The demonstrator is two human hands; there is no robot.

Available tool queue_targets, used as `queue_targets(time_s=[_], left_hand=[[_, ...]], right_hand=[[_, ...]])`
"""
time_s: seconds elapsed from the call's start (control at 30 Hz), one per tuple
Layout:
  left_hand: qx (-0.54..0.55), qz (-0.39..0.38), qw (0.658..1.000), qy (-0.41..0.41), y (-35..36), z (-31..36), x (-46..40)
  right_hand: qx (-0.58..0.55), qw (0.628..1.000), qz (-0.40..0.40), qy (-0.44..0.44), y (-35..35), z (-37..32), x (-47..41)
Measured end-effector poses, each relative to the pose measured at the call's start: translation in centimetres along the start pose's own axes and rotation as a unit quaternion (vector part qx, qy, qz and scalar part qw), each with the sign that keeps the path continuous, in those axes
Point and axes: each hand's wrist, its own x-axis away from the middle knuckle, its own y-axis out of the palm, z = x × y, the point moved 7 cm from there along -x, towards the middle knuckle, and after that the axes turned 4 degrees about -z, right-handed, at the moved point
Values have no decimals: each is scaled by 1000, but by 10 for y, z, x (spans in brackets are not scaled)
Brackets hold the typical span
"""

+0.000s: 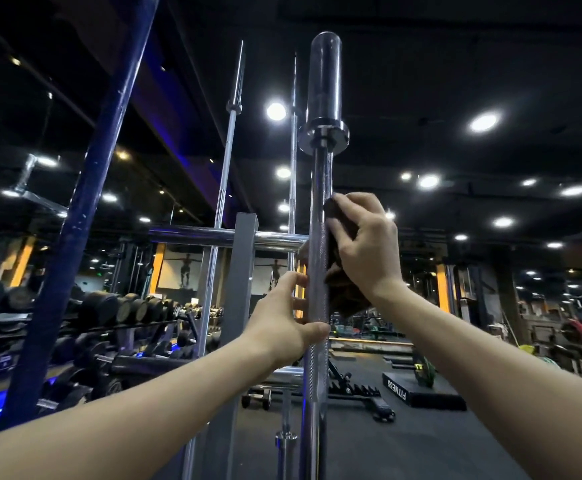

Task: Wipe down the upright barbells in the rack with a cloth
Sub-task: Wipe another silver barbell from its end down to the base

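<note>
Dead centre, the nearest barbell [318, 306] stands upright, its thick sleeve and collar up at twelve o'clock against the dark ceiling. The right hand [362, 244] is on it from the three o'clock side, fingers curled over a dark cloth [343, 292] and pressing it against the knurled shaft just below the smooth upper stretch. The cloth is bunched under the palm, with a loose end hanging down past the wrist. Whether it wraps right round behind the bar cannot be told from here.

Lower, from the nine o'clock side, the left hand [289, 323] grips the same shaft: thumb laid across the front of the knurling, fingers curling round the back. It sits just below the right hand, the two close but apart.

Behind, at about eleven o'clock, two more bars stand upright, a second barbell [225, 174] leaning slightly left and a third barbell [293, 150] thin and nearly hidden beside the front one. A chrome crossbar [213, 235] of the rack runs across behind them, fixed to a grey post [239, 289].

Out at nine o'clock, a row of dumbbells [127, 306] on shelves. At four o'clock, a black platform [421, 389] on the floor.
</note>
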Motion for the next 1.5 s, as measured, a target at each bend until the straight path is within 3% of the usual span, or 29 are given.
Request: queue_targets(time_s=[0.23, 0.33, 0.4, 0.63, 0.87, 1.1, 1.3, 1.5], left_hand=[[6, -15, 1000, 5, -1, -4, -4], [3, -14, 1000, 18, -3, -7, -6], [-10, -9, 999, 29, -2, -7, -6], [12, -33, 999, 30, 0, -7, -4], [-4, -20, 999, 31, -2, -7, -6], [19, -28, 999, 23, 2, -15, -1], [80, -60, 995, -5, 13, -39, 13], [115, -65, 991, -20, 15, -39, 14]], right_hand=[[21, 996, 90, -3, -3, -13, -51], [55, 991, 56, -110, 5, -26, -1], [64, 989, 32, -132, 3, -23, 18], [106, 991, 26, -79, 2, -25, -75], [90, 986, -29, -135, 0, -19, 12], [131, 983, -24, -125, 2, -28, -48], [102, 982, -26, -155, -2, -27, 45], [123, 978, -61, -154, 2, -25, 7]])
